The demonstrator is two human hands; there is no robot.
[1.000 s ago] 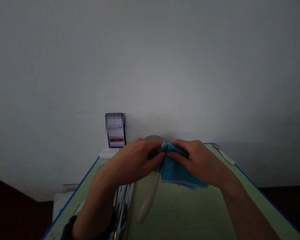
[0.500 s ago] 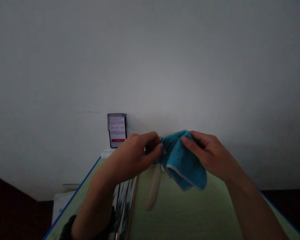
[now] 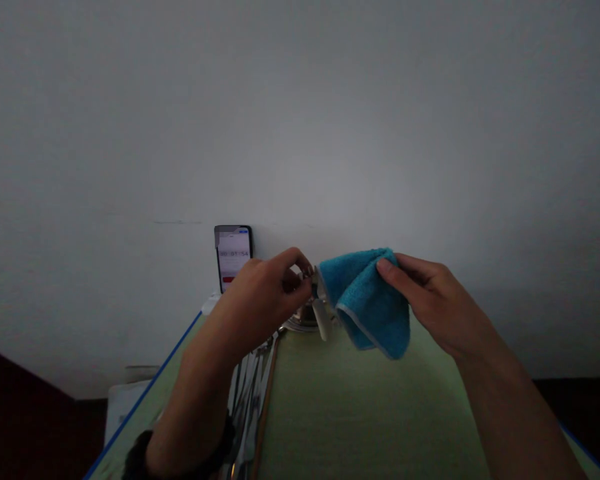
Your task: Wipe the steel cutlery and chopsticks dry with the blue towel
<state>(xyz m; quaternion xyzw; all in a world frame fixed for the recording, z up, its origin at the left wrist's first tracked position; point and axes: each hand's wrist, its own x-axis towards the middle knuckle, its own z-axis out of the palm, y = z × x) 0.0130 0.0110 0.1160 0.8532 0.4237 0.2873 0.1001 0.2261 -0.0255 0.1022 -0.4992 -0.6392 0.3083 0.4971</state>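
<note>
My left hand [image 3: 275, 293] pinches the head end of a small white-handled fork [image 3: 321, 320] between thumb and fingers. Its pale handle hangs down, and most of the metal end is hidden by the fingertips. A blue cloth [image 3: 370, 300] with a light edge droops in folds from my right hand [image 3: 427, 290], gripped between thumb and fingers. The cloth's left edge is close beside the fork; I cannot tell whether they touch. Both hands are raised above the green tabletop [image 3: 360, 413].
A phone [image 3: 234, 257] showing a timer leans on the wall behind my left hand. Shiny metal cutlery [image 3: 247, 393] lies along the table's left part, next to a thin brown strip [image 3: 266, 400]. A round silvery dish [image 3: 300, 327] sits at the back, partly covered by my hand.
The cloth has come off the fork's metal end and shifted slightly right and up with my right hand. The fork's handle has swung up and to the right, away from me.
</note>
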